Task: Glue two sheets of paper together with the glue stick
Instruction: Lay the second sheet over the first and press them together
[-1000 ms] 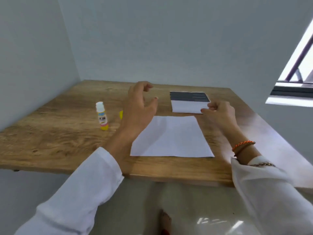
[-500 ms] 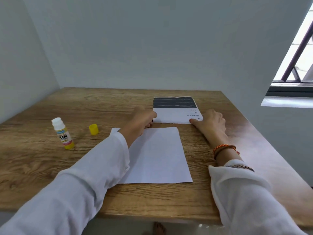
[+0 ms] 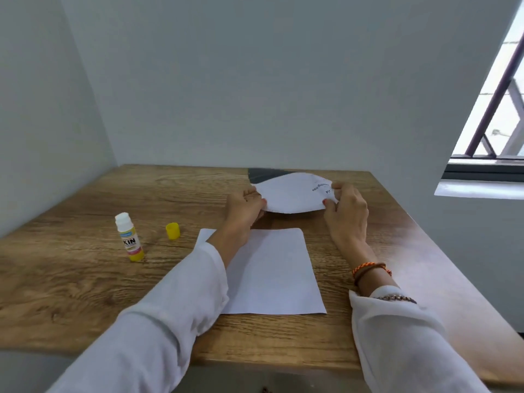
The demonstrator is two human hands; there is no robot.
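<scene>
A plain white sheet (image 3: 272, 270) lies flat on the wooden table (image 3: 85, 279) in front of me, partly under my left forearm. Beyond it, a printed sheet (image 3: 292, 194) with a dark band and some text is lifted off the table and bowed. My left hand (image 3: 245, 208) pinches its near left corner and my right hand (image 3: 344, 211) pinches its near right corner. The glue stick (image 3: 129, 239) stands uncapped at the left, white tip up. Its yellow cap (image 3: 173, 231) sits on the table a little to its right.
Grey walls close the table in at the left and the back. A window with a dark frame (image 3: 487, 165) is at the right. The table's front edge (image 3: 255, 361) runs just under my sleeves.
Both hands have gone from resting on the printed sheet's near corners to pinching them. The sheet has risen off the table and curved.
</scene>
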